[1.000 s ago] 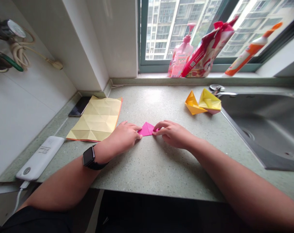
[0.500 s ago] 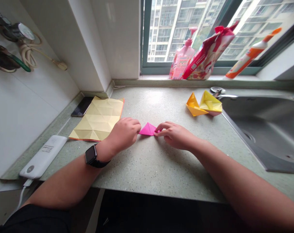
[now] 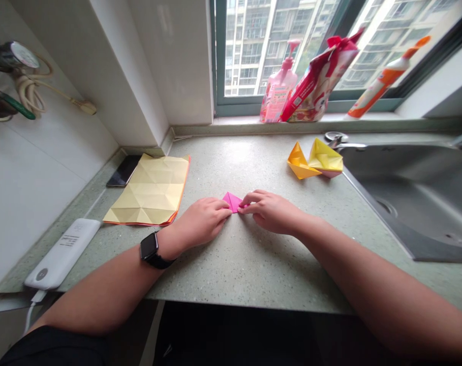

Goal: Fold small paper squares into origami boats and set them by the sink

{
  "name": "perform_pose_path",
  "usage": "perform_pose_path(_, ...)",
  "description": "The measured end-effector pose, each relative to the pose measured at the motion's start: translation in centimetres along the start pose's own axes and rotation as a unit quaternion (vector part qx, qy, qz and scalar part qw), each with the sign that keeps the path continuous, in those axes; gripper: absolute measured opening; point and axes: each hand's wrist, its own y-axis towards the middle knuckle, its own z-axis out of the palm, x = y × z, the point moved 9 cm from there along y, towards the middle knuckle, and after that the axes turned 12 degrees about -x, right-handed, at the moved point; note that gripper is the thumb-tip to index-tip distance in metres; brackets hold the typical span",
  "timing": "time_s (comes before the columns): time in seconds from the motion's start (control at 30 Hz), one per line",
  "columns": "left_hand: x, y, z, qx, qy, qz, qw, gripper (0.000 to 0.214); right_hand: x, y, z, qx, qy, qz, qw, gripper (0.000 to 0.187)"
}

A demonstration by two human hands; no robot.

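A small pink origami triangle (image 3: 233, 201) lies on the speckled green stone counter (image 3: 246, 264), held between my two hands. My left hand (image 3: 202, 221) covers its left corner, with a black smartwatch on the wrist. The fingertips of my right hand (image 3: 271, 212) press on its right end. To the left lies a sheet of creased yellow paper (image 3: 150, 190) with an orange underside. Two folded yellow-orange paper boats (image 3: 314, 160) sit at the far right, beyond my right hand.
A black phone (image 3: 123, 171) and a white power bank (image 3: 63, 254) with a cable lie on the left. A steel sink (image 3: 409, 198) is set in the right. A pink soap bottle (image 3: 278, 89), red pouch (image 3: 318, 81) and orange tube (image 3: 379, 86) stand on the windowsill.
My left hand has closed in to the right over the triangle's left corner, so less pink shows. The view has shifted slightly.
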Motion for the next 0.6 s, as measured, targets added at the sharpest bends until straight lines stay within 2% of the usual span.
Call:
perform_pose_path(0.13, 0.0, -0.1, 0.4, 0.011, -0.002, -0.008, 1.0, 0.028, 0.3, 0.0, 0.0, -0.008, 0.001, -0.003, 1.0, 0.047)
perform_pose_path(0.37, 0.1, -0.2, 0.4, 0.009, -0.017, -0.015, 1.0, 0.028, 1.1, 0.1, 0.2, -0.01, 0.001, -0.008, 1.0, 0.052)
perform_pose_path(0.5, 0.2, -0.2, 0.4, 0.004, -0.025, -0.018, 1.0, 0.026, 0.3, 0.1, -0.1, -0.014, -0.015, 0.023, 1.0, 0.047)
perform_pose_path(0.6, 0.3, -0.1, 0.4, 0.005, -0.029, -0.018, 0.999, 0.025, -1.1, -0.1, -0.6, -0.016, -0.037, 0.07, 0.997, 0.043)
